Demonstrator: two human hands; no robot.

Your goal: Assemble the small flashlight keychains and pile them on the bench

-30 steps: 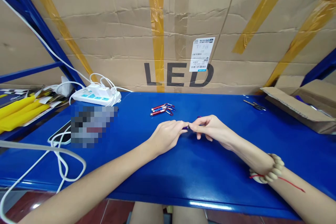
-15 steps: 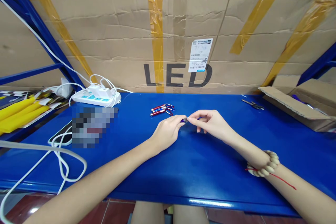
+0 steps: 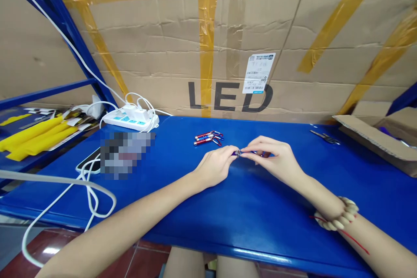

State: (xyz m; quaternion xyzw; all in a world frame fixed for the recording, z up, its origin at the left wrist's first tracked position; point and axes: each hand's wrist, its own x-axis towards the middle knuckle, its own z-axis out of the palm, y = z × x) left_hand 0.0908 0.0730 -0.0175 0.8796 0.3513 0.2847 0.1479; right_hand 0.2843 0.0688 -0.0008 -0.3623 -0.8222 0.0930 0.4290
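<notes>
My left hand and my right hand meet over the middle of the blue table. Between their fingertips they pinch a small purple keychain torch with a silver tip that points left. My left fingers close on the tip end and my right fingers wrap the body. A small pile of red keychain torches lies on the table just behind my left hand. A bead bracelet and a red thread sit on my right wrist.
A white power strip with plugs and white cables lies at the left, near a phone. Yellow packets fill a left shelf. An open cardboard box and a small metal tool are at the right. A large cardboard wall stands behind.
Both hands stay together on the purple torch and have shifted slightly on the table. My head has turned a little, so the scene sits further right in view.
</notes>
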